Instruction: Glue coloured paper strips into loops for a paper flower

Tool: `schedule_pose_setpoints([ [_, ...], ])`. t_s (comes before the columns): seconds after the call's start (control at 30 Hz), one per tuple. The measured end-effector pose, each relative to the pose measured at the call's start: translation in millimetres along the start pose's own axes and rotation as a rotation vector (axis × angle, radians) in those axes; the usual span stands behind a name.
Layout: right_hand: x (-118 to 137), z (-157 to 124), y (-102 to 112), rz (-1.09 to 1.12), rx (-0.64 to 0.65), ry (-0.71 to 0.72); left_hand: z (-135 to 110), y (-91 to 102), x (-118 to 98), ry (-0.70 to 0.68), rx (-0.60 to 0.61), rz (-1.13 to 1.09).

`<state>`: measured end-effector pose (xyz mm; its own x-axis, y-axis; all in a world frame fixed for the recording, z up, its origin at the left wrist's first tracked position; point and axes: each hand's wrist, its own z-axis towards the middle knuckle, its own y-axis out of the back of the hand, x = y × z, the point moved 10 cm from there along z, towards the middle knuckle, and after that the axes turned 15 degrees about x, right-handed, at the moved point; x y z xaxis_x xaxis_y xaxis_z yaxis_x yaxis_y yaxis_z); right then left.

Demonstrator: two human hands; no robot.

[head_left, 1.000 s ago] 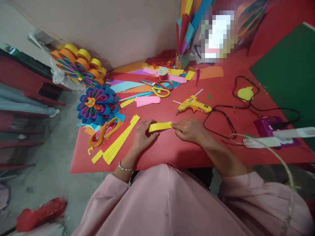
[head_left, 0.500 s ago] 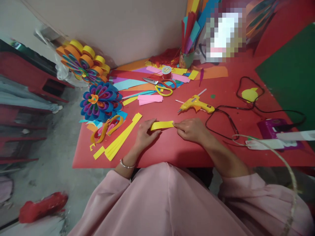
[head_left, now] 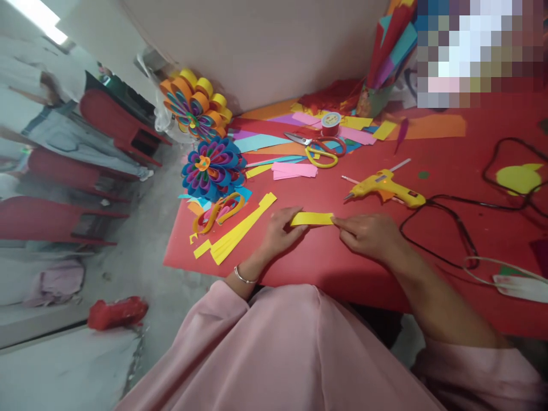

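"What is worn?"
"A loose, dusty-pink top [head_left: 274, 354] across the bottom of the frame, with a vertical crease [head_left: 318, 325] down its front."
"All one colour?"
"Yes: the left sleeve [head_left: 216, 314] and, at lower right, the right sleeve [head_left: 475, 363] match."
"Jewellery?"
"A thin silvery bracelet [head_left: 243, 276] below the left hand [head_left: 280, 234]."

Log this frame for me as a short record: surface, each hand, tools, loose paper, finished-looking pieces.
Surface: red table
Left hand: the left hand holds one end of a yellow strip between thumb and fingers
Right hand: fingertips of the right hand at the strip's other end; pinching or pressing unclear
Tools: glue gun beyond the right hand; scissors near a spool
Loose paper: yellow strips left of the left hand; pink strips farther back
Finished-looking pieces: blue flower, orange-and-yellow flower
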<state>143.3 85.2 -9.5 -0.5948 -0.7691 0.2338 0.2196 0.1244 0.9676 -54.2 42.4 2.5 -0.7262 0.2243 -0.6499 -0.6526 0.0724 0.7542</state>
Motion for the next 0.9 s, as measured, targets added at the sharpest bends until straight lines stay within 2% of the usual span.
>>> schedule_pose_setpoints([
  [0.33,3,-1,4,0.004,-0.02,0.008,-2,1.1,-2,-0.022,-0.011,0.021],
  [0.5,5,-2,11,0.105,-0.049,0.016,-3,4.8,0,-0.046,-0.044,-0.035],
  [0.7,-2,-9,30,0.321,-0.23,0.011,-4,2.3,21,0.117,-0.055,-0.182],
  [0.77,-5,-9,30,0.379,-0.225,-0.011,-4,6.8,21,0.143,-0.086,-0.162],
  [0.9,-7,-8,29,0.428,-0.199,-0.04,-1,17.5,10,0.107,-0.128,-0.028],
])
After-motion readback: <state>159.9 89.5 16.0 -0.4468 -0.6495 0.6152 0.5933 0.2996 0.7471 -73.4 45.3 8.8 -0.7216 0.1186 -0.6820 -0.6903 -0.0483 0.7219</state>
